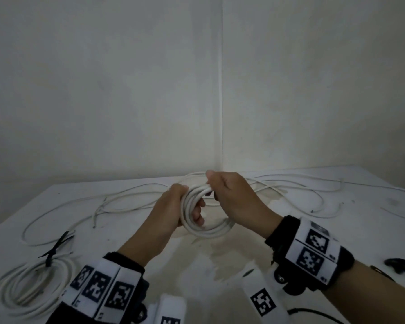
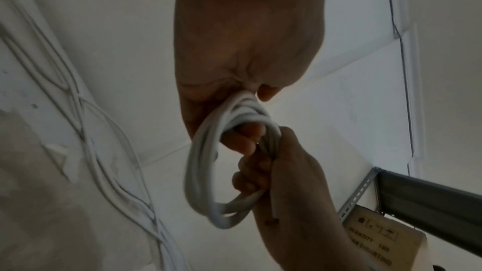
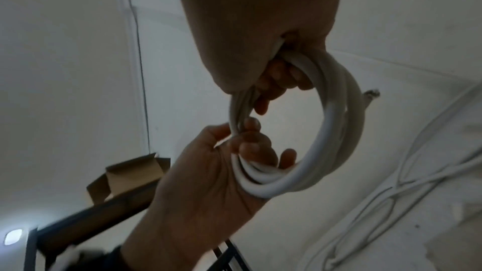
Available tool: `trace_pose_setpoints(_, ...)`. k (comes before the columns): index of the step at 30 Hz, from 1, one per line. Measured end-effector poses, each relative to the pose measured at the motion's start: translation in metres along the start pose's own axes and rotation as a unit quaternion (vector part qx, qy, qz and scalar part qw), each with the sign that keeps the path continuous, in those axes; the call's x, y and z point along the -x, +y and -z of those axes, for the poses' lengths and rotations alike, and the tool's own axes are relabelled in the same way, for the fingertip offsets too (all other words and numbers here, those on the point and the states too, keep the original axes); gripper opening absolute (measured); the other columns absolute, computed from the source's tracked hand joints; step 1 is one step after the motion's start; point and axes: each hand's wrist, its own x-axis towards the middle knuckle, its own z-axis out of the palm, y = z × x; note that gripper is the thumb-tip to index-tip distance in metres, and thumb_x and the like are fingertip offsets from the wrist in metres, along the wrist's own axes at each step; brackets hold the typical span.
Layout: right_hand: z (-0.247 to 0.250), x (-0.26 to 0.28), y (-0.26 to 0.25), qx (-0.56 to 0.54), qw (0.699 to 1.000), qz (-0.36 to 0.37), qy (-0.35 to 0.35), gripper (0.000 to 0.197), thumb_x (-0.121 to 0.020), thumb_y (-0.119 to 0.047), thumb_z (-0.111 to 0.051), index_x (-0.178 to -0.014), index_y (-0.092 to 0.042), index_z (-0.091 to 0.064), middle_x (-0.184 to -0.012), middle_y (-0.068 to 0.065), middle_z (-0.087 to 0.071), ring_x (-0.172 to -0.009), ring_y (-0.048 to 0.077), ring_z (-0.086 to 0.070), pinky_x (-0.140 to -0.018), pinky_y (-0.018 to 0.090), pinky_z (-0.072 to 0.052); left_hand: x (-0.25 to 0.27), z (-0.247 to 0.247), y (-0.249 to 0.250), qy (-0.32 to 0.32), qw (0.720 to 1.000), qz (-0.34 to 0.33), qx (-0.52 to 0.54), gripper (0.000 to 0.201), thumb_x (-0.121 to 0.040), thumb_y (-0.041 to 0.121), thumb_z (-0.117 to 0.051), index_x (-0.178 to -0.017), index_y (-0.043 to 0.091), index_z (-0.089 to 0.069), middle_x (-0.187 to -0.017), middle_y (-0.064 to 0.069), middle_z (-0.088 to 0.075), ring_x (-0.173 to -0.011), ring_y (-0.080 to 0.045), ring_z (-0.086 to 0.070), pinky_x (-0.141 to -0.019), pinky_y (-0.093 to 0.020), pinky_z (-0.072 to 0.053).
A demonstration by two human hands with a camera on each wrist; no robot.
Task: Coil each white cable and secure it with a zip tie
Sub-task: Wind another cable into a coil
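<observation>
Both hands are curled tight round the white coil (image 1: 205, 215) mid-frame, left hand (image 1: 171, 206) clamping its side, right hand (image 1: 232, 195) pinching the top, so I'd keep loops stacked flat before grabbing a zip tie (image 1: 56, 246) lower left.

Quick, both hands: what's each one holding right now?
Left hand: closed, gripping the left side of the white cable coil.
Right hand: closed, gripping the coil's top.
</observation>
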Motion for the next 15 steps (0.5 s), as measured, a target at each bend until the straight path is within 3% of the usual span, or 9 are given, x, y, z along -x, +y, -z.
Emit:
trace_pose_setpoints(2,-0.002,0.001,-0.001,0.069,0.997,0.024,-0.033,0.046,-0.100,-0.026,-0.033,-0.054,-0.024,-0.037,-0.054,-0.008,-0.045,-0.059,0.012,-0.046,-0.062,0.029,-0.032,-0.001,-0.001,0.006,-0.020,0.999,0.026,-0.007,0.052,-0.098,0.029,-0.028,-0.066,0.001,-0.059,-0.043,-0.004,-0.050,-0.043,-0.018,-0.049,-0.067,-0.037,-0.050)
trace_pose_setpoints(4,-0.002,0.002,-0.004,0.081,0.995,0.033,-0.045,0.044,-0.100,-0.026,-0.032,-0.056,-0.023,-0.037,-0.059,-0.005,-0.045,-0.065,0.018,-0.045,-0.064,0.030,-0.031,-0.001,-0.006,0.010,-0.018,0.999,0.025,-0.017,0.053,-0.098,0.037,-0.034,-0.062,0.005,-0.055,-0.038,0.003,-0.044,-0.038,-0.012,-0.041,-0.054,-0.028,-0.047)
trace_pose_setpoints(9,-0.001,0.002,-0.010,0.002,0.999,0.043,-0.019,0.044,-0.098,-0.035,-0.033,-0.064,-0.014,-0.051,-0.054,-0.008,-0.042,-0.051,0.006,-0.040,-0.058,0.024,-0.033,0.001,-0.016,0.004,0.076,0.997,-0.017,0.000,0.049,-0.095,0.032,-0.045,-0.051,0.009,-0.047,-0.035,0.005,-0.036,-0.032,-0.008,-0.033,-0.041,-0.020,-0.040)
trace_pose_setpoints(12,0.000,0.001,-0.007,-0.066,0.997,0.015,-0.023,0.053,-0.096,-0.039,-0.032,-0.081,0.006,-0.056,-0.054,-0.005,-0.041,-0.049,0.008,-0.038,-0.055,0.023,-0.033,-0.001,-0.013,0.003,0.124,0.989,-0.026,0.077,0.045,-0.096,0.028,-0.044,-0.055,0.010,-0.044,-0.035,0.006,-0.034,-0.031,-0.008,-0.032,-0.041,-0.022,-0.038)
trace_pose_setpoints(15,0.002,0.000,-0.004,-0.082,0.997,0.011,-0.006,0.052,-0.095,-0.039,-0.033,-0.081,0.005,-0.057,-0.052,-0.009,-0.039,-0.044,0.003,-0.037,-0.051,0.018,-0.031,-0.001,-0.011,0.003,0.115,0.987,-0.032,0.107,0.041,-0.096,0.026,-0.042,-0.059,0.008,-0.043,-0.036,0.006,-0.030,-0.034,-0.009,-0.029,-0.050,-0.027,-0.036)
